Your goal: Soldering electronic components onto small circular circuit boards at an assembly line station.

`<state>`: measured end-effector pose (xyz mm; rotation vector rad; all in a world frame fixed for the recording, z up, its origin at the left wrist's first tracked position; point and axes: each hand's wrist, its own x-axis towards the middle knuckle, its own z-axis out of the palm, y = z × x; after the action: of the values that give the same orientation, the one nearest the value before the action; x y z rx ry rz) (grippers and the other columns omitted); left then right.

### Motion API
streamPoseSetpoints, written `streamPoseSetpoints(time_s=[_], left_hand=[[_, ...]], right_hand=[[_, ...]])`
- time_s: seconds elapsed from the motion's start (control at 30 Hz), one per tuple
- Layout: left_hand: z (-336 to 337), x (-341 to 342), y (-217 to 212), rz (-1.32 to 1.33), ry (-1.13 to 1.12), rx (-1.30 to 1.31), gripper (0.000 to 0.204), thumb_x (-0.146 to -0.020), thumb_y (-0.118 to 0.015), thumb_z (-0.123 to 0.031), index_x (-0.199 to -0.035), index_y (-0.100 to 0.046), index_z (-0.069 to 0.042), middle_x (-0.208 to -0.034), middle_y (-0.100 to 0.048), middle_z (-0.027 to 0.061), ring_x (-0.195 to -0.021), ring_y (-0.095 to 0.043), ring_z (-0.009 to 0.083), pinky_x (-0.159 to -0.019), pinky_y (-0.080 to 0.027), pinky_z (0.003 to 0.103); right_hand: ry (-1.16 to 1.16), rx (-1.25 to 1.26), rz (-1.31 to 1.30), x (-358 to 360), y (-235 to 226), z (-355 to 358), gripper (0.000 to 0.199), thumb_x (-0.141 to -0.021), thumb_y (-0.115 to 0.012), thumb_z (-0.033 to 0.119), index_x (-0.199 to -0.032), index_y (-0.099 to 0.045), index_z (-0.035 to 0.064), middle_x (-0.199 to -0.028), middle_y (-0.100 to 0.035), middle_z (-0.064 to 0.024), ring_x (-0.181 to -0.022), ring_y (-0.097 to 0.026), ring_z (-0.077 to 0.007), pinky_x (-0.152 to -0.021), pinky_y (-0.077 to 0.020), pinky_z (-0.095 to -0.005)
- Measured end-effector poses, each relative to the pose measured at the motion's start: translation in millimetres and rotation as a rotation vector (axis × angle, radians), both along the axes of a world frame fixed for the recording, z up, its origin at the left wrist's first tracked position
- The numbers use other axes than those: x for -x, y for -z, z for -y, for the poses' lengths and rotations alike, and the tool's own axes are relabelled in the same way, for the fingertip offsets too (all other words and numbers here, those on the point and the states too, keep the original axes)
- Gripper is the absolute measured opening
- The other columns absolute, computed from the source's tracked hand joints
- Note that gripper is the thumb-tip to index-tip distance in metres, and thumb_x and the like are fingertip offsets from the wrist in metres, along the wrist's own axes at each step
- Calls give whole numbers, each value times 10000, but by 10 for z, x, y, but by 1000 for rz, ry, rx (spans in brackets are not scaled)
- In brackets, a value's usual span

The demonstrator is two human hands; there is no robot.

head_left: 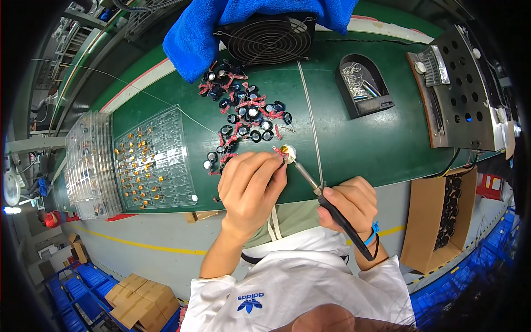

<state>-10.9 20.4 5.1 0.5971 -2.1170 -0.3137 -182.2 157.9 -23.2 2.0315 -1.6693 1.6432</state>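
The left hand (251,185) pinches a small round red-wired part (286,151) while the right hand (348,203) grips a black-handled soldering iron (332,207), tip touching it, above the green workbench (381,144).

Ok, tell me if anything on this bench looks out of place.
One thing: a blue towel is draped over the top of the black fan, partly covering its grille. The capacitors lie in a loose heap, not spilled.

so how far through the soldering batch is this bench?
Done, by the look of it: a clear tray partly filled with small orange parts. In hand: the left hand holds a small round part at the tip of the soldering iron, gripped by the right hand. Left: a loose pile of black capacitors with red leads behind the hands.
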Motion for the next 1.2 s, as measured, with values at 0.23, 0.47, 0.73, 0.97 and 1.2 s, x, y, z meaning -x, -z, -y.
streamPoseSetpoints(time_s=[0.23,0.47,0.73,0.97,1.2], left_hand=[[0,-5,5,8,-3,7,338,-653,-842,114,-947,-721,0,-934,-726,104,-823,-686,290,-718,-543,370],[4,3,5,11,-10,11,340,-651,-838,115,-946,-716,-3,-932,-725,105,-819,-682,289,-723,-543,378],[-8,-10,9,22,-18,14,339,-651,-841,108,-945,-716,-7,-930,-726,101,-817,-678,290,-728,-541,377],[-21,-3,6,34,-22,8,335,-655,-841,108,-944,-717,-5,-933,-727,102,-819,-677,289,-731,-539,376],[15,80,7,-7,-14,24,333,-664,-840,110,-957,-727,1,-942,-727,102,-818,-678,290,-723,-541,378]], right_hand=[[23,18,-46,-7,1,39,261,-886,-797,220,-1018,-724,8,-726,-668,-72,-557,-600,-220,-520,-441,-323],[24,13,-46,-8,-9,46,258,-880,-800,217,-1016,-728,9,-732,-675,-73,-559,-603,-218,-518,-436,-321],[22,19,-43,-16,1,43,259,-879,-799,214,-1018,-727,7,-734,-674,-75,-557,-596,-216,-516,-432,-319],[18,36,9,2,29,11,275,-894,-787,216,-1042,-718,-6,-733,-672,-89,-560,-600,-229,-519,-453,-330],[23,19,25,80,-46,-18,460,-737,-876,106,-1157,-721,-3,-806,-688,-79,-629,-625,-244,-553,-467,-341]])
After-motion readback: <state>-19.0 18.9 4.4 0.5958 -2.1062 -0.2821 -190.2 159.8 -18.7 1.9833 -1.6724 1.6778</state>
